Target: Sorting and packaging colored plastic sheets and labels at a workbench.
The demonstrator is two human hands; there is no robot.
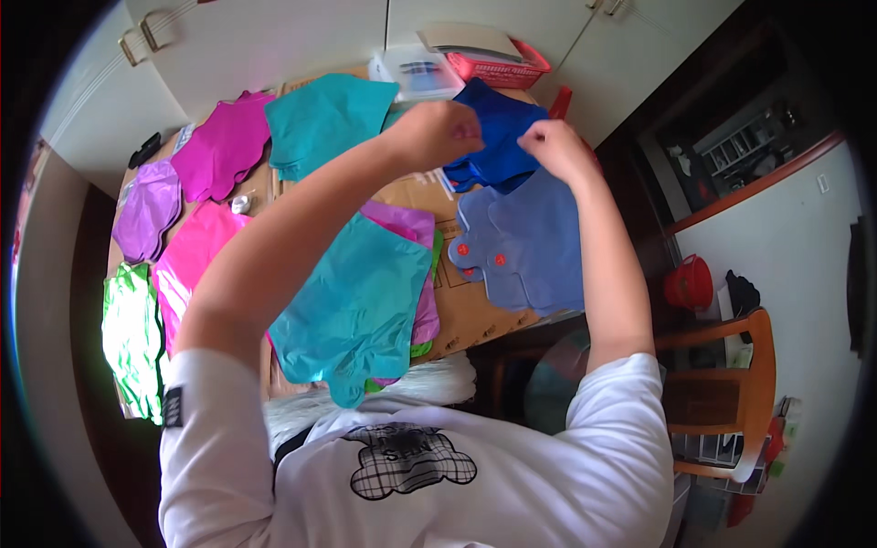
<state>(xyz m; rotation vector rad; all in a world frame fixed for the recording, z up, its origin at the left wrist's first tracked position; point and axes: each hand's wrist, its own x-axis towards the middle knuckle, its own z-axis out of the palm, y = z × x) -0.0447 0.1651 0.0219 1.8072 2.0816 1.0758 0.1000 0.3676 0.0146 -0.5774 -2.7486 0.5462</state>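
Note:
My left hand (440, 131) is closed, raised over the far side of the table. Opposite it, my right hand (554, 148) is closed too, thumb and fingertips pinched together. Whatever the fingers hold, if anything, is too small or hidden to make out. Between and below the hands lies a dark blue stack (504, 137) of flat, shiny, wavy-edged foil pieces. Nearer to me sits a periwinkle stack (530, 242) with red round spots. A turquoise foil piece (356, 292), wrinkled and lobed at its lower end, lies below my left forearm, over purple and green ones.
Other foil stacks lie to the left: teal (329, 119), magenta (224, 151), purple (146, 212), pink (194, 242) and green (135, 342). Behind them stand a clear plastic box (416, 75) and a red basket (498, 68). A wooden chair (763, 365) is at the right.

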